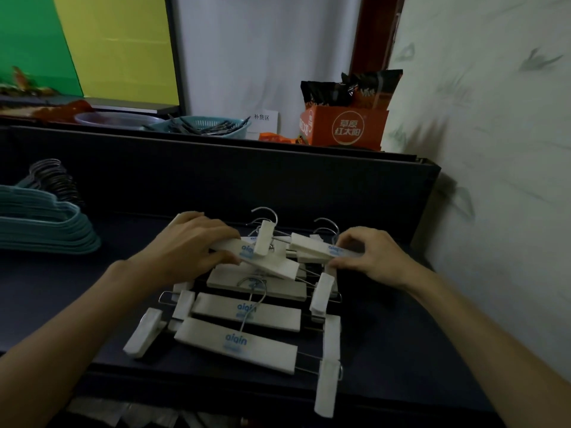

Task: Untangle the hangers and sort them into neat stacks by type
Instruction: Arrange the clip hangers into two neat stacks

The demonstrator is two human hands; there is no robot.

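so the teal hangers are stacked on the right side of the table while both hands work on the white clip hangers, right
Not quite. The head view shows the teal hangers stacked on the left side of the table, not the right. The rest holds: the left hand and right hand are both on the white clip hangers.
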